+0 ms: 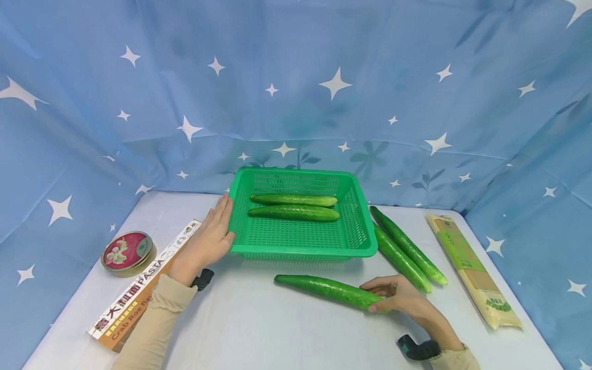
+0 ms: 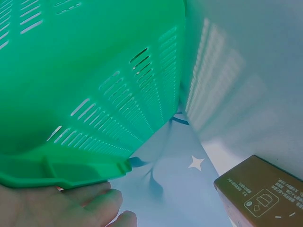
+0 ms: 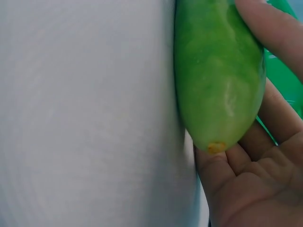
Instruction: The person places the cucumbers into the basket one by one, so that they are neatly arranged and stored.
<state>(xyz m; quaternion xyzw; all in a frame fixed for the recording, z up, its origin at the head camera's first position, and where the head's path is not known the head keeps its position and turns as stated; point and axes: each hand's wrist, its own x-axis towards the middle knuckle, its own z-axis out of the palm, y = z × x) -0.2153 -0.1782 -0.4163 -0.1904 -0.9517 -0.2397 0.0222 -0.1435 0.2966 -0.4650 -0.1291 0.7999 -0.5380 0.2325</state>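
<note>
A green plastic basket point(image 1: 302, 252) stands at the back middle of the white table, with two cucumbers point(image 1: 293, 212) lying side by side in it. My left hand point(image 1: 210, 239) rests along the basket's left rim with fingers straight; the left wrist view has those fingertips point(image 2: 111, 201) right at the rim. In front of the basket lies another cucumber point(image 1: 324, 288), slanting slightly down to the right. My right hand point(image 1: 393, 295) grips its right end between thumb and fingers. Up close in the right wrist view, the cucumber's blunt tip point(image 3: 218, 104) sits against the tabletop.
Two more cucumbers point(image 1: 407, 246) lie right of the basket. Beyond them is a pack of dry noodles point(image 1: 474, 270). At left are a long pasta box point(image 1: 143, 282) and a round red-lidded tin point(image 1: 128, 252). A blue star-printed curtain point(image 1: 296, 92) encloses the table's back and sides.
</note>
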